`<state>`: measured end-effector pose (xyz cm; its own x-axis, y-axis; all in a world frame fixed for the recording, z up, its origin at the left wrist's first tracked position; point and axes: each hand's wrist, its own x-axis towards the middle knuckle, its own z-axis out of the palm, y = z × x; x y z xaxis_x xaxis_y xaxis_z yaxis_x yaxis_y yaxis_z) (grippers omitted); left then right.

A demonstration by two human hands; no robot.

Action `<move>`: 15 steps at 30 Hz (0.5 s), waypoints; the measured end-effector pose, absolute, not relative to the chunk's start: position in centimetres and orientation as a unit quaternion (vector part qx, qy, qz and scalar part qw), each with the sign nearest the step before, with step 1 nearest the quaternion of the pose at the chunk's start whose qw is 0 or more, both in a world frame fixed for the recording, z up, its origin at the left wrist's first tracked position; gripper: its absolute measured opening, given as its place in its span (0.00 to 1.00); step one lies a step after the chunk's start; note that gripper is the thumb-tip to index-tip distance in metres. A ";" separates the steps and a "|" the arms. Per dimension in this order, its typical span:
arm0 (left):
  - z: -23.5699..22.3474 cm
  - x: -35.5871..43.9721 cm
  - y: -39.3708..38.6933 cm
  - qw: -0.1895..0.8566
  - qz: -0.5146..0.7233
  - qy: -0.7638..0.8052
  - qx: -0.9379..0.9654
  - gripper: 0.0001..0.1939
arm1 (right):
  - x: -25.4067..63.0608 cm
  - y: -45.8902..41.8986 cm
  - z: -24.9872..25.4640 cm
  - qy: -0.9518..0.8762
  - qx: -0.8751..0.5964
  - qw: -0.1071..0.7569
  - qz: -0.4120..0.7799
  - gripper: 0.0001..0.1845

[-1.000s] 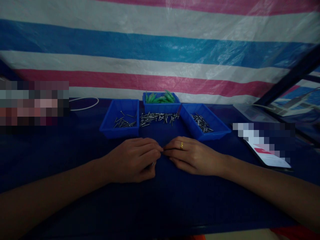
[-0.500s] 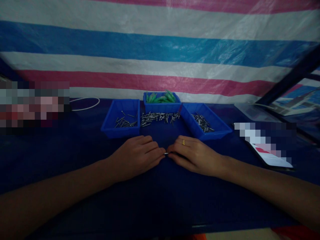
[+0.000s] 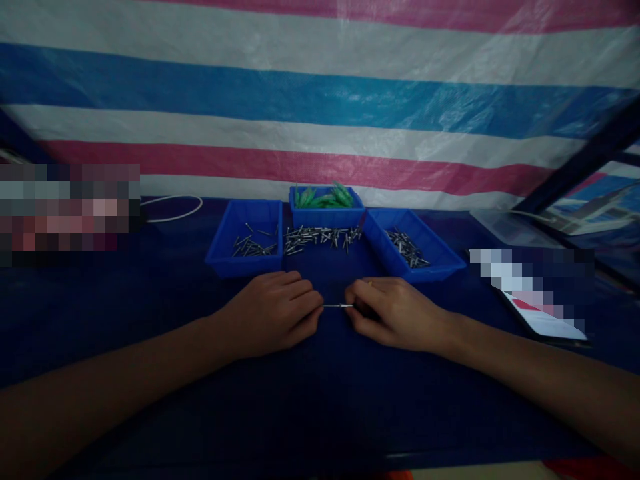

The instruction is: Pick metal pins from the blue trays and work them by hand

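My left hand [image 3: 273,317] and my right hand [image 3: 395,312] rest close together on the dark blue table [image 3: 320,400]. Between their fingertips stretches a thin metal pin [image 3: 337,305]; each hand pinches one end of it. Beyond the hands lies a loose heap of metal pins [image 3: 320,237] on the table. A blue tray [image 3: 247,241] at the left holds a few pins. Another blue tray [image 3: 415,245] at the right holds darker pins. A third blue tray [image 3: 326,203] behind holds green plastic pieces.
A striped plastic sheet [image 3: 320,100] hangs as a wall behind the table. A white cable [image 3: 173,208] lies at the back left. A phone with a lit screen [image 3: 543,320] lies at the right. A dark metal bar [image 3: 580,160] slants at the far right.
My hands have drawn a little apart, and the thin metal pin now shows between their fingertips. My right hand has turned so that its ring is hidden.
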<state>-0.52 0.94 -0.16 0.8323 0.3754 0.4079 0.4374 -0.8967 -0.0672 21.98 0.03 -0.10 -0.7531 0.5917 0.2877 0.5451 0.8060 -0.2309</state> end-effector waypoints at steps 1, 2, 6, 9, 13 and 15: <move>-0.2 -0.5 0.9 0.076 -0.195 -0.213 -0.954 0.10 | 22.0 0.0 -0.1 -0.933 -0.307 0.174 0.069 0.05; -0.2 -0.6 1.0 0.074 -0.194 -0.214 -0.955 0.10 | 21.9 0.1 -0.1 -0.932 -0.310 0.173 0.072 0.04; -0.3 -0.7 1.0 0.073 -0.203 -0.214 -0.953 0.09 | 22.0 0.1 -0.1 -0.928 -0.322 0.168 0.083 0.03; -0.4 -0.8 0.9 0.077 -0.213 -0.214 -0.950 0.09 | 22.1 0.1 -0.1 -0.929 -0.319 0.169 0.085 0.04; -0.4 -0.7 1.0 0.074 -0.218 -0.222 -0.947 0.10 | 22.1 0.0 -0.1 -0.930 -0.314 0.173 0.076 0.06; -0.3 -0.7 1.0 0.074 -0.222 -0.227 -0.945 0.11 | 22.1 0.0 -0.1 -0.932 -0.313 0.169 0.065 0.08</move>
<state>-0.65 1.02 -0.29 0.7980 0.3970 0.4534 0.4628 -0.8856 -0.0392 22.14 0.03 -0.07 -0.7463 0.6061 0.2750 0.5619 0.7952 -0.2278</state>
